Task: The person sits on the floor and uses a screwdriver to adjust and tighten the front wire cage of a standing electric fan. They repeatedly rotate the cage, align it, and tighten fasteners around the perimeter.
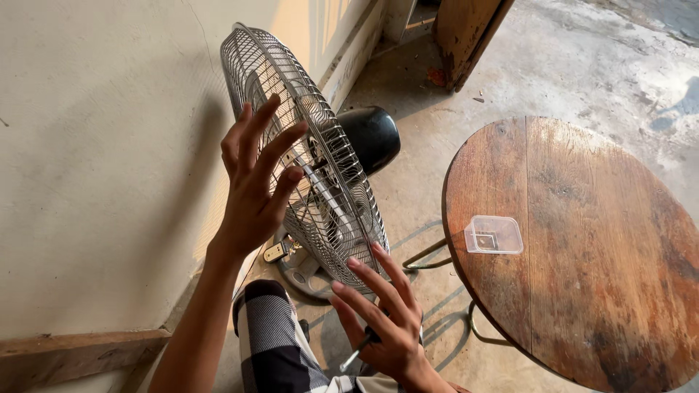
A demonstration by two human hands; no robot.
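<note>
Your fan (313, 164) stands on the concrete floor (582, 65) at about ten o'clock from the middle of the view, close against the pale wall (95, 160). Its round wire grille (342, 218) is turned edge-on towards you and tilts a little, the black motor housing (373, 137) bulges out behind it at one o'clock from the grille, and the grey base (302, 275) sits below at six o'clock.

Your left hand (255, 189) is raised in front of the grille with its fingers (280, 145) spread wide and straight, gripping nothing; the fingertips overlap the upper wires, though you cannot tell whether they touch. Your right hand (382, 324) is lower, at six o'clock from the grille, its fingers (368, 280) stretched out towards the bottom rim while the thumb side pins a thin screwdriver (358, 353) with a dark handle and a metal shaft against the palm.

Your knee in black-and-white checked cloth (273, 335) lies between your forearms. At three o'clock stands a round wooden counter (604, 291) on thin metal legs (426, 256), worn and stained. Near its left edge rests a small clear plastic box (494, 234), square, with a small dark item inside that is too small to make out. At twelve o'clock a wooden plank (470, 36) leans by the wall.
</note>
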